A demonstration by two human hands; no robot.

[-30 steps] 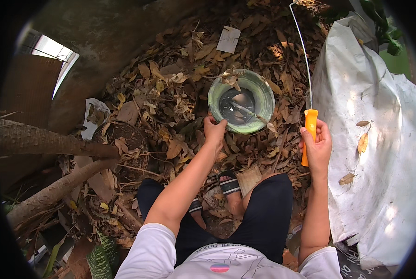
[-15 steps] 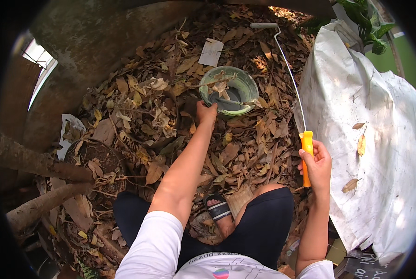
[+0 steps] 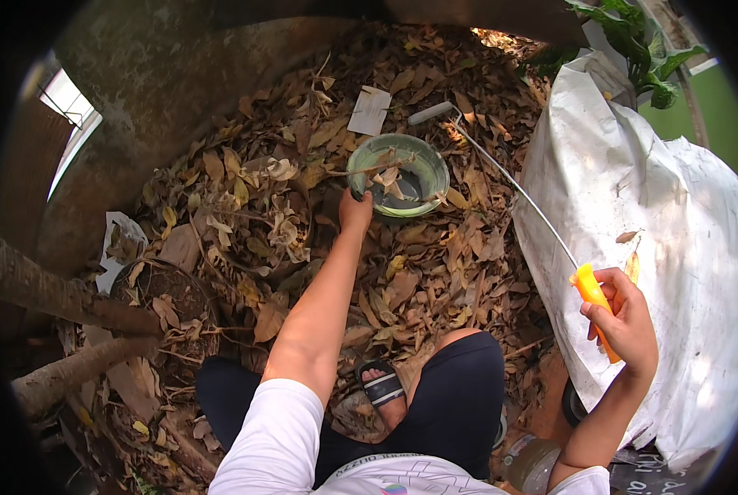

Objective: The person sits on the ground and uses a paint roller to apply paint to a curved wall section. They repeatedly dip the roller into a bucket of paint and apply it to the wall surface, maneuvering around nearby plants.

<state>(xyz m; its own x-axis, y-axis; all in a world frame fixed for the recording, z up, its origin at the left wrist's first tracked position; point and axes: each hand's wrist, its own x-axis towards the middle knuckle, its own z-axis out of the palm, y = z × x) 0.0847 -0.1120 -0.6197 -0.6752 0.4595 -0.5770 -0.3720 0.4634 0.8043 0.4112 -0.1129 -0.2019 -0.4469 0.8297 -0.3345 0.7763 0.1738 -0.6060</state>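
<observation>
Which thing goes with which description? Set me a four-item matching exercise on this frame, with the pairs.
1. Roller handle
2. Bucket
3. Rectangular card
4. White sheet

A. Lying on the dry leaves, beyond the bucket
B. Orange, held in the right hand
C. Large, along the right side
D. Green and round, left hand at its rim

Pairs: 1-B, 2-D, 3-A, 4-C

bucket (image 3: 403,211): on leaves (image 3: 435,276) | card (image 3: 370,110): behind bucket | sheet (image 3: 616,186): right of bucket
</observation>
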